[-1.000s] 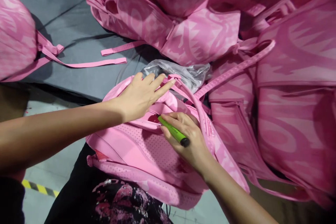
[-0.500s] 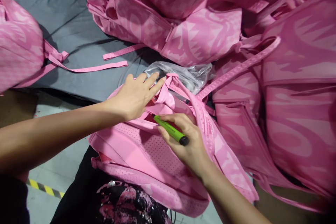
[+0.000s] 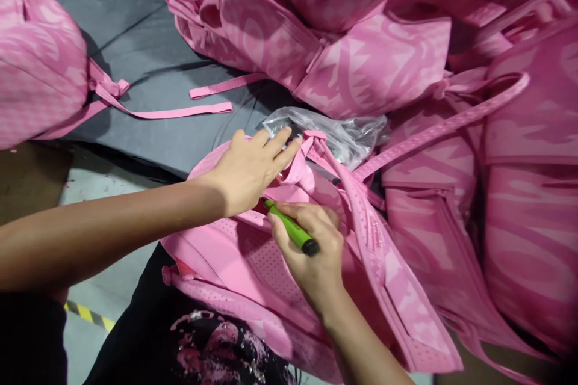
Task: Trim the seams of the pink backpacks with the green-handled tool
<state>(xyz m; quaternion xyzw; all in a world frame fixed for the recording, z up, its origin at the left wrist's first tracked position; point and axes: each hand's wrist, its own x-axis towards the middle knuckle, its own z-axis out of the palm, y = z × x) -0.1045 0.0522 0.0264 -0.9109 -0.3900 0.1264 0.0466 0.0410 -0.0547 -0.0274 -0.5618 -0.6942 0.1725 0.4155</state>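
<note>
A pink backpack (image 3: 217, 301) lies partly against my lap, its perforated back panel and straps facing up. My left hand (image 3: 250, 168) rests across the top of it near the knotted strap loop, fingers stretched out and slightly apart. Pinched in my right hand (image 3: 311, 240) is a green marker (image 3: 290, 226) with a black end. The marker's tip points into the fold of the bag just under my left palm, and that spot is mostly hidden. Just beyond my left fingertips lies a clear plastic bag (image 3: 356, 135).
More pink patterned backpacks (image 3: 361, 66) are heaped along the far side and right. Another pink backpack (image 3: 40, 66) sits at left, its strap (image 3: 180, 113) trailing over the grey-covered table (image 3: 153, 48). Yellow-black tape (image 3: 88, 316) marks the floor.
The view has shifted, so the bags sit farther right. My right hand with the marker has moved a little left on the bag, closer to my left hand, which stays on the bag's top.
</note>
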